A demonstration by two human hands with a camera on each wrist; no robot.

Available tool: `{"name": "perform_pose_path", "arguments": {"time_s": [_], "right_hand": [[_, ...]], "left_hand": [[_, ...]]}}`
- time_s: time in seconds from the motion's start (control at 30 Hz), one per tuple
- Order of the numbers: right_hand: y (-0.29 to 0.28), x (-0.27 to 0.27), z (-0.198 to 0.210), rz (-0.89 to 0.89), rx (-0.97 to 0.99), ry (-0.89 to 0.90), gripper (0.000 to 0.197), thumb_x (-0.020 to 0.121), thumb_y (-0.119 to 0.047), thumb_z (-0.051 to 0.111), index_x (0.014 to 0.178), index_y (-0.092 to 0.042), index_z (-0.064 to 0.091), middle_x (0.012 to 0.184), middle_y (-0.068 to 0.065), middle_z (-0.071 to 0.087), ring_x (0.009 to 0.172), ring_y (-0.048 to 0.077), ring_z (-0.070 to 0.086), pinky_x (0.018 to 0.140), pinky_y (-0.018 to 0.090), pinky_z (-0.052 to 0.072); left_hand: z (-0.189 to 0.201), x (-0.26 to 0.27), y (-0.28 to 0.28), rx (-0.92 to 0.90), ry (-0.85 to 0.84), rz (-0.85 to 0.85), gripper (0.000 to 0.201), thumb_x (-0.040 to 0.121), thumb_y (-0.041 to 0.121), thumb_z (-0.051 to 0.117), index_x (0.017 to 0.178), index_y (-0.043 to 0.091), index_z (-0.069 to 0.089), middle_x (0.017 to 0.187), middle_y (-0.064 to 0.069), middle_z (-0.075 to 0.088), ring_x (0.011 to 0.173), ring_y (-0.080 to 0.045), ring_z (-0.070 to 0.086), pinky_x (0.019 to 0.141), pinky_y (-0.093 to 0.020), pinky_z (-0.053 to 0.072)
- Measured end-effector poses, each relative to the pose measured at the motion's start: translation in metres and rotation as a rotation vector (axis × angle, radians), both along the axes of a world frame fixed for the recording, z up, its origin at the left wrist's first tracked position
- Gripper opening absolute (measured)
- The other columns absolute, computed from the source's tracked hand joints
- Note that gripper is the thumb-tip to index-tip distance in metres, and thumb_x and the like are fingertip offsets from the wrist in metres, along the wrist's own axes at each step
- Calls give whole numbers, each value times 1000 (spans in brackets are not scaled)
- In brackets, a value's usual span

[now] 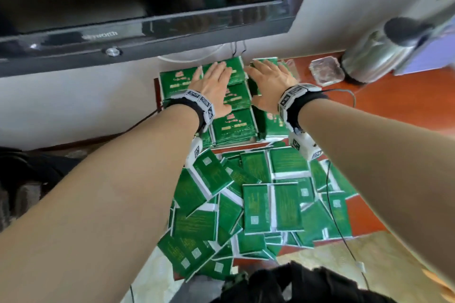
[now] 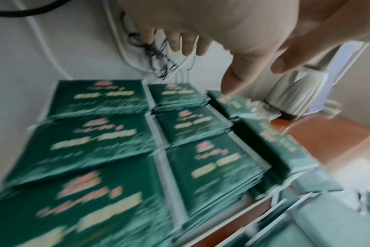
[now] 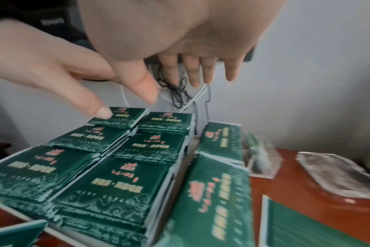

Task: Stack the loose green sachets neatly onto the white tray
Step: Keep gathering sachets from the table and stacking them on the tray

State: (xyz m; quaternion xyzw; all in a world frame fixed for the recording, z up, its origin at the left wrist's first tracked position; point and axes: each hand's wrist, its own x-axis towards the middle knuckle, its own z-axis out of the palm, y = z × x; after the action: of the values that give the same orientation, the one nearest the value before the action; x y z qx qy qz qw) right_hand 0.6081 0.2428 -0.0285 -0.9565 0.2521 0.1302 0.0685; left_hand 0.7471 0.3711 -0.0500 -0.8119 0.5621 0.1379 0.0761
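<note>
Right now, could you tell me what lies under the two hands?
Neat stacked sachets in rows, below the open left hand and right hand. The sachets cover the tray beneath almost entirely.

Both hands, left (image 1: pixel 213 86) and right (image 1: pixel 268 85), reach forward, fingers straight.

TV (image 1: pixel 138 2): on the wall above the table's (image 1: pixel 398 110) far edge
Kettle (image 1: pixel 379 56): steel, far right corner
Clear packet (image 1: pixel 326 73): just beside the kettle
Cables (image 3: pixel 177 93): tangled on the wall
</note>
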Motion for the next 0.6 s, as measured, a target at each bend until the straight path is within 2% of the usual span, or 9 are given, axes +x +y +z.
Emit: {"name": "perform_pose_path", "arguments": {"time_s": [0.1, 0.17, 0.23, 0.37, 0.47, 0.6], "right_hand": [[-17, -53, 23, -127, -15, -11, 72, 87, -37, 61, 152, -24, 34, 159, 8, 33, 147, 29, 27, 120, 49, 22], [-25, -89, 38, -212, -25, -37, 70, 86, -48, 57, 149, -25, 39, 150, 8, 44, 140, 31, 37, 115, 48, 32], [-32, -126, 52, -258, -11, -50, 74, 79, -58, 47, 142, -21, 47, 142, 9, 52, 135, 33, 43, 110, 47, 38], [-56, -200, 65, -289, -18, -54, 69, 79, -31, 60, 145, -23, 44, 144, 4, 51, 134, 28, 44, 109, 45, 39], [-76, -249, 66, -276, -29, -45, 63, 81, -32, 61, 142, -19, 47, 138, 6, 54, 128, 30, 48, 105, 46, 42], [-103, -316, 52, -266, -17, 38, 62, 85, -33, 60, 143, -18, 45, 137, 9, 53, 128, 32, 47, 104, 45, 42]], "left_hand": [[31, -42, -33, -103, 39, -33, 96, 86, 52, 62, 159, 15, 11, 168, -6, 4, 154, -25, 9, 123, -53, 11], [48, -73, -48, -129, 27, -77, 94, 86, 52, 63, 158, 16, 15, 167, -7, 8, 153, -25, 11, 123, -53, 12], [56, -105, -58, -121, -6, -144, 93, 87, 52, 63, 158, 15, 16, 167, -7, 9, 154, -25, 10, 123, -53, 12], [57, -166, -74, -115, -34, -153, 90, 87, 47, 64, 158, 16, 17, 167, -5, 8, 154, -23, 9, 123, -52, 11], [59, -212, -85, -105, -25, -92, 90, 86, 43, 65, 158, 16, 18, 167, -5, 7, 154, -23, 7, 124, -51, 10], [53, -277, -102, -79, -9, -57, 90, 87, 44, 64, 158, 16, 16, 167, -5, 7, 154, -23, 7, 124, -51, 9]]}}
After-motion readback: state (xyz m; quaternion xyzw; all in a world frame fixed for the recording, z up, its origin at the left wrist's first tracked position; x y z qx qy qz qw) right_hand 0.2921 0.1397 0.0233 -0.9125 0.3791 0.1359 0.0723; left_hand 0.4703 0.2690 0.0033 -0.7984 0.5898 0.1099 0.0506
